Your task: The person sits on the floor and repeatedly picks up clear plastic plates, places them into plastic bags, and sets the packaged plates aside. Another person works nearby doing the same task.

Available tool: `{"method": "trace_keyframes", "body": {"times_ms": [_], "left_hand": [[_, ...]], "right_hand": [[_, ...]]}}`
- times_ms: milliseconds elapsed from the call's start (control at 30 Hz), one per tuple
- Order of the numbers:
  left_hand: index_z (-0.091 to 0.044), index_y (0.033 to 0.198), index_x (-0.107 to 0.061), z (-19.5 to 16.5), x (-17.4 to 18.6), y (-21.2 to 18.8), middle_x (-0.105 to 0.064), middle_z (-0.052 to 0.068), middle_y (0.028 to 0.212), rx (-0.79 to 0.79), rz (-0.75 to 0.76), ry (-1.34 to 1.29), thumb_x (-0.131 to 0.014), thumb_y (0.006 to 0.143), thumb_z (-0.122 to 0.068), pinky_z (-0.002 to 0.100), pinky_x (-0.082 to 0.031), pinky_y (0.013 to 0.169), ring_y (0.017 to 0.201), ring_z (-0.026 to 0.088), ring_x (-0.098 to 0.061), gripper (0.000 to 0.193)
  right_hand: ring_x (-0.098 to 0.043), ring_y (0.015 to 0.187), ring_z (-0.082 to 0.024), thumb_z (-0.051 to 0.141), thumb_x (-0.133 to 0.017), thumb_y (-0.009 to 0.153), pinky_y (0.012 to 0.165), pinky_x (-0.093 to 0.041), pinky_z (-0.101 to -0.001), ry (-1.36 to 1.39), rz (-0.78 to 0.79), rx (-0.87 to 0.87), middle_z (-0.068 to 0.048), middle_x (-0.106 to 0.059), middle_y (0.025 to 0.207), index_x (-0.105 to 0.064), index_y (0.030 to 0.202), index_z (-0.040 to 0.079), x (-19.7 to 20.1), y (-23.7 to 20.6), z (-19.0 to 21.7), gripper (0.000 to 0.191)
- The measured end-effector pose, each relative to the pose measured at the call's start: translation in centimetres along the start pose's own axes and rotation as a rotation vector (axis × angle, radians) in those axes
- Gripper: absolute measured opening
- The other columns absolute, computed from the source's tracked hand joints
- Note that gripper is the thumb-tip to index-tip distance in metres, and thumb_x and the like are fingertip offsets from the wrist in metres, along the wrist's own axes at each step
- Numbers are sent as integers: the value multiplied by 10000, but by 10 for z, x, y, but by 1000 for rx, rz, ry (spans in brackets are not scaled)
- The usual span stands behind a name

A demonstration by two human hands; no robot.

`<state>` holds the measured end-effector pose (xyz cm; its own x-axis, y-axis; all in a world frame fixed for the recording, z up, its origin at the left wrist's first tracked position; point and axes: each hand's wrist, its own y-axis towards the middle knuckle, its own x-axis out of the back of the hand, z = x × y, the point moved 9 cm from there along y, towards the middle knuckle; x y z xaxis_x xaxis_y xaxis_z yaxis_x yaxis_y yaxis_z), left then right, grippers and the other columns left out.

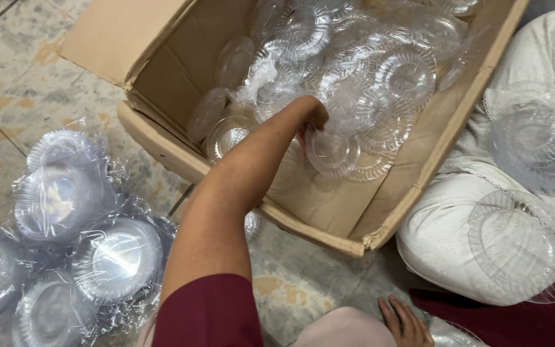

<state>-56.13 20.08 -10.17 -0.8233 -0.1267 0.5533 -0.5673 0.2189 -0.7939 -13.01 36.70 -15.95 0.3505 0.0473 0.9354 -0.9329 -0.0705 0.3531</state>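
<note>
left hand [313, 119]: arm runs from the near edge up into the cardboard box [412, 186]; fingers curled down among the clear plastic plates [354, 103], touching a small clear plate [330, 153]. Can't tell whether it actually grips it, fingertips hidden.
right hand [405, 322]: near edge, low in frame, resting palm-down by the knee; fingers loosely extended, holding nothing.
clear plastic plates: loose pile, filling the far and middle part of the box, some still in torn film.
cardboard box: open, flaps out, on the tiled floor [27, 83], centre-far.
wrapped plate stacks [78, 244]: near left on the floor, several stacks sealed in clear film, just beside the arm.
plates on lap [528, 193]: right side, two clear fluted plates lying on white fabric, well apart from both hands.
sleeve [210, 311]: dark red, at the near edge of the arm.
</note>
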Motion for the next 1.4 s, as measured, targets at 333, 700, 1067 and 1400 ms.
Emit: {"method": "trace_keyframes", "body": {"times_ms": [333,700,1067,1400], "left_hand": [[-98,1561,-213,-5,43,-10,-592,227,1356,-163,-507,-808,-770,768,-244,434,-646,656,940,366,-749,980],[-85,1439,-444,-84,13,6,-716,211,1110,-414,-306,-327,-804,794,-614,402,-673,681,838,290,-776,908],[-160,789,-790,-80,30,0,-793,30,809,-287,-496,84,-758,834,-253,349,-601,740,771,155,-776,108],[-158,1143,-796,-87,23,-16,-764,111,1170,-711,-493,-605,-742,844,-292,359,-546,1001,1082,219,-732,332]], "right_hand": [[-664,1172,-140,328,-648,914,934,-571,-319,-53,41,38,30,-644,1353,-658,1324,317,-6,0,2,411],[-673,1095,-91,336,-677,992,966,-446,-263,-227,-227,120,94,-707,1272,-713,1305,347,16,4,13,315],[-660,1172,-133,225,-636,877,926,-558,-317,-47,39,-26,66,-643,1356,-668,1321,332,3,-1,7,457],[-657,1154,-167,185,-625,978,926,-554,-327,-36,-127,73,26,-636,1360,-659,1359,291,15,5,18,397]]}}
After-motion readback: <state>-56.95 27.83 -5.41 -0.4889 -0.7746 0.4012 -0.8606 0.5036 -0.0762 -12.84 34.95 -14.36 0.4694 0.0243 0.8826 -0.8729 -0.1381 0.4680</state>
